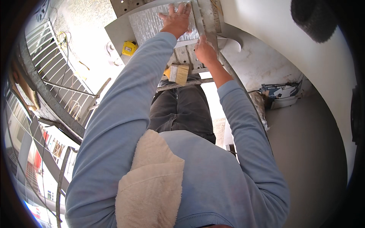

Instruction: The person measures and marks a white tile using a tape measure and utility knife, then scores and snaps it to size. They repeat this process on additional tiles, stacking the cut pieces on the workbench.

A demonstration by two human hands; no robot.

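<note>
My left hand [176,19] lies flat with fingers spread on a silver ribbed sheet [146,26] at the top of the view. The sheet rests on a grey board [117,33] over a perforated metal plank [182,56]. At the sheet's right edge, by a narrow grey strip [198,19], my right hand [205,50] is closed. What its fingers hold is hidden. A yellow tape measure [129,48] sits on the board's left corner. Nearer to me, a wide paintbrush [178,74] with pale bristles lies at the plank's near edge.
Metal scaffold bars [186,84] cross just in front of my legs. A white railing [57,60] and cables stand at the left. A curved white wall [273,34] rises on the right, with a blue-and-white box [283,93] below it. A beige towel [152,178] hangs on my shoulder.
</note>
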